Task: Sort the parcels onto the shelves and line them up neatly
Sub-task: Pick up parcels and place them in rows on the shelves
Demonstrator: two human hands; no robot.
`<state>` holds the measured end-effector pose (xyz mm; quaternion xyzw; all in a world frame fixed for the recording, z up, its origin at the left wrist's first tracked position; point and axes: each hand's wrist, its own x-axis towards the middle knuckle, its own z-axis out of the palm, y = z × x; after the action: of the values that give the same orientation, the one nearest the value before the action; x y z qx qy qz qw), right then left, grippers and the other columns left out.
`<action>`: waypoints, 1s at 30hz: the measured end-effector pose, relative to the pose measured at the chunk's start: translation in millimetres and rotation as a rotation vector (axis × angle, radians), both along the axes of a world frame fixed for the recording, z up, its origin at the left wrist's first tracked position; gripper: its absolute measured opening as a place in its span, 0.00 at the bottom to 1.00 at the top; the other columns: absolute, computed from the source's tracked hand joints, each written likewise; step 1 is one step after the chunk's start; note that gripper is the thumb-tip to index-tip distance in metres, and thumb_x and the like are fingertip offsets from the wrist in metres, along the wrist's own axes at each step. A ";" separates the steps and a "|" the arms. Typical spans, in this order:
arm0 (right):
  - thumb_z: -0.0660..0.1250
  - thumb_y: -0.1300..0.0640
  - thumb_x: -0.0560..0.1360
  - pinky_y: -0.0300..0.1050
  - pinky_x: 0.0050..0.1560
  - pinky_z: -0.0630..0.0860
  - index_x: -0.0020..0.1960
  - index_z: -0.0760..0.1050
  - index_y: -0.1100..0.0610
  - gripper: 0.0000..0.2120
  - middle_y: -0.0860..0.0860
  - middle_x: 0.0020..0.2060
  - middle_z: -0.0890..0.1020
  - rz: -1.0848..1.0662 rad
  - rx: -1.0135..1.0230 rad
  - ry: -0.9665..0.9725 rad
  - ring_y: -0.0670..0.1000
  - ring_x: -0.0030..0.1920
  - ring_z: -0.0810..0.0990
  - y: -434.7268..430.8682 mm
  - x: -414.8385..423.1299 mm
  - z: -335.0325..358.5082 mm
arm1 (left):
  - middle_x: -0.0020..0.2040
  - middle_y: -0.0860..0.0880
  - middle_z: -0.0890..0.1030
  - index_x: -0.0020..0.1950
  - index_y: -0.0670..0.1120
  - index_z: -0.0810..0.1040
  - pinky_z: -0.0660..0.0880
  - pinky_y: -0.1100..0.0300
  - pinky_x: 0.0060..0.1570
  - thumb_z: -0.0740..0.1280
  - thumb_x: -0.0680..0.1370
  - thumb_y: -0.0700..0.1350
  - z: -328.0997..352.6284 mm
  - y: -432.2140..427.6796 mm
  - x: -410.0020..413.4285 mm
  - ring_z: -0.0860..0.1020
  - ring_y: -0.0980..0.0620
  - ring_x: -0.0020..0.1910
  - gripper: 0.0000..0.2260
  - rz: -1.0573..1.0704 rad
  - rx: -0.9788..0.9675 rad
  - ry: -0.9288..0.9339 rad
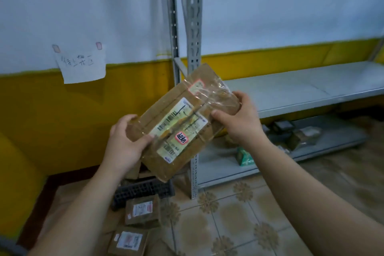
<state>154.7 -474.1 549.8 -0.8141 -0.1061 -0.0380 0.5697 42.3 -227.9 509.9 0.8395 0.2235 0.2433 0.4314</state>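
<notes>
A flat brown cardboard parcel (164, 110) with white shipping labels, clear tape and a red sticker is held tilted in the air in front of the shelf post. My left hand (122, 143) grips its lower left corner. My right hand (239, 118) grips its upper right end, thumb on the front face. Behind it to the right, the grey metal shelf (301, 89) has a bare middle board. The lower board (218, 168) carries a green box (245, 157) and a few dark parcels (299, 133).
Two labelled brown parcels (143, 212) (128, 241) lie on the tiled floor below my arms, beside a dark plastic crate (145, 190). The perforated grey shelf post (194, 16) stands right behind the held parcel. A handwritten paper note (80, 64) hangs on the white-and-yellow wall.
</notes>
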 end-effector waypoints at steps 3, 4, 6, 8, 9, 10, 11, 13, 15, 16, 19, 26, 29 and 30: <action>0.77 0.50 0.68 0.56 0.64 0.74 0.69 0.65 0.47 0.34 0.50 0.62 0.70 -0.150 0.088 -0.083 0.52 0.62 0.74 -29.9 -6.6 19.6 | 0.55 0.56 0.69 0.57 0.61 0.68 0.72 0.57 0.50 0.74 0.73 0.48 14.0 -37.9 16.8 0.72 0.56 0.52 0.20 -0.171 0.001 -0.033; 0.76 0.51 0.69 0.57 0.62 0.76 0.70 0.63 0.44 0.34 0.51 0.64 0.71 -0.168 0.153 -0.074 0.53 0.62 0.75 -39.0 -9.3 25.1 | 0.53 0.59 0.71 0.55 0.62 0.68 0.73 0.60 0.46 0.74 0.73 0.47 16.8 -49.0 21.1 0.74 0.58 0.49 0.19 -0.220 -0.035 -0.046; 0.75 0.51 0.71 0.57 0.57 0.79 0.72 0.56 0.35 0.39 0.51 0.69 0.71 -0.209 0.253 -0.055 0.55 0.63 0.76 -57.4 -15.4 32.2 | 0.49 0.64 0.73 0.55 0.60 0.68 0.72 0.63 0.38 0.74 0.73 0.47 17.9 -70.0 27.7 0.75 0.64 0.45 0.19 -0.319 -0.090 -0.058; 0.73 0.50 0.74 0.49 0.53 0.78 0.71 0.43 0.28 0.45 0.49 0.73 0.69 -0.267 0.180 -0.081 0.53 0.65 0.75 -77.1 -23.4 34.5 | 0.48 0.63 0.74 0.56 0.60 0.68 0.72 0.64 0.36 0.73 0.74 0.47 16.7 -93.0 33.2 0.75 0.64 0.45 0.18 -0.405 -0.137 -0.055; 0.72 0.50 0.75 0.45 0.52 0.76 0.70 0.37 0.26 0.47 0.48 0.73 0.69 -0.293 0.116 -0.093 0.53 0.65 0.74 -87.7 -28.3 33.9 | 0.48 0.63 0.74 0.54 0.61 0.68 0.71 0.65 0.35 0.72 0.75 0.47 16.0 -106.5 35.6 0.76 0.64 0.45 0.17 -0.443 -0.162 -0.060; 0.70 0.49 0.76 0.44 0.52 0.75 0.68 0.32 0.25 0.48 0.48 0.73 0.69 -0.317 0.067 -0.094 0.53 0.66 0.74 -98.6 -33.8 32.8 | 0.48 0.63 0.74 0.53 0.61 0.68 0.71 0.68 0.34 0.72 0.75 0.47 15.7 -121.8 37.2 0.77 0.64 0.44 0.16 -0.482 -0.183 -0.065; 0.69 0.49 0.76 0.44 0.52 0.76 0.68 0.31 0.26 0.48 0.49 0.73 0.69 -0.337 0.040 -0.089 0.53 0.65 0.75 -110.5 -39.8 31.1 | 0.48 0.63 0.74 0.54 0.61 0.68 0.71 0.71 0.32 0.71 0.76 0.46 15.2 -138.2 38.3 0.78 0.64 0.43 0.16 -0.523 -0.202 -0.067; 0.68 0.50 0.77 0.51 0.59 0.77 0.72 0.33 0.29 0.46 0.49 0.72 0.68 -0.367 0.024 -0.102 0.53 0.65 0.74 -136.7 -53.1 26.7 | 0.51 0.61 0.76 0.61 0.61 0.69 0.74 0.71 0.30 0.69 0.77 0.43 14.0 -171.8 39.9 0.79 0.66 0.43 0.18 -0.628 -0.235 -0.066; 0.67 0.51 0.78 0.55 0.67 0.72 0.77 0.38 0.35 0.44 0.46 0.73 0.67 -0.401 -0.005 -0.128 0.51 0.67 0.72 -165.6 -64.6 24.6 | 0.55 0.58 0.77 0.66 0.63 0.66 0.78 0.67 0.36 0.68 0.78 0.42 15.0 -204.3 41.4 0.80 0.62 0.48 0.22 -0.739 -0.235 -0.063; 0.67 0.51 0.78 0.54 0.68 0.71 0.78 0.40 0.37 0.42 0.45 0.72 0.67 -0.428 -0.017 -0.142 0.50 0.68 0.71 -181.4 -68.3 24.5 | 0.59 0.55 0.76 0.67 0.64 0.64 0.80 0.61 0.43 0.67 0.78 0.43 16.2 -220.3 43.1 0.80 0.57 0.52 0.24 -0.780 -0.215 -0.055; 0.66 0.52 0.79 0.48 0.68 0.69 0.79 0.44 0.39 0.39 0.45 0.71 0.68 -0.498 0.016 -0.186 0.47 0.66 0.71 -231.5 -73.3 26.1 | 0.69 0.52 0.68 0.72 0.71 0.56 0.76 0.44 0.59 0.65 0.79 0.46 22.1 -271.8 51.4 0.74 0.50 0.63 0.30 -0.867 -0.146 -0.029; 0.65 0.50 0.79 0.56 0.69 0.70 0.77 0.47 0.36 0.35 0.45 0.72 0.69 -0.564 -0.003 -0.233 0.49 0.70 0.70 -372.3 -68.4 33.5 | 0.57 0.68 0.72 0.65 0.79 0.51 0.75 0.74 0.38 0.65 0.80 0.44 30.6 -415.0 73.4 0.77 0.71 0.50 0.33 -1.050 -0.179 -0.021; 0.65 0.50 0.79 0.57 0.70 0.69 0.78 0.47 0.37 0.35 0.45 0.74 0.67 -0.572 -0.002 -0.255 0.50 0.71 0.69 -428.2 -60.5 36.0 | 0.54 0.68 0.73 0.73 0.72 0.51 0.76 0.73 0.37 0.64 0.80 0.43 36.5 -473.0 84.5 0.78 0.71 0.47 0.33 -1.064 -0.191 -0.002; 0.64 0.50 0.79 0.57 0.70 0.69 0.77 0.47 0.36 0.35 0.45 0.74 0.67 -0.575 0.007 -0.265 0.50 0.71 0.69 -442.7 -57.0 36.3 | 0.54 0.68 0.74 0.73 0.71 0.51 0.77 0.71 0.38 0.64 0.80 0.43 37.8 -489.3 87.3 0.78 0.70 0.47 0.33 -1.069 -0.202 -0.001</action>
<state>97.7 -916.7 586.1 -0.7967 0.0553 -0.3035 0.5197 129.7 -717.2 547.7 0.7903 -0.2125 -0.0326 0.5738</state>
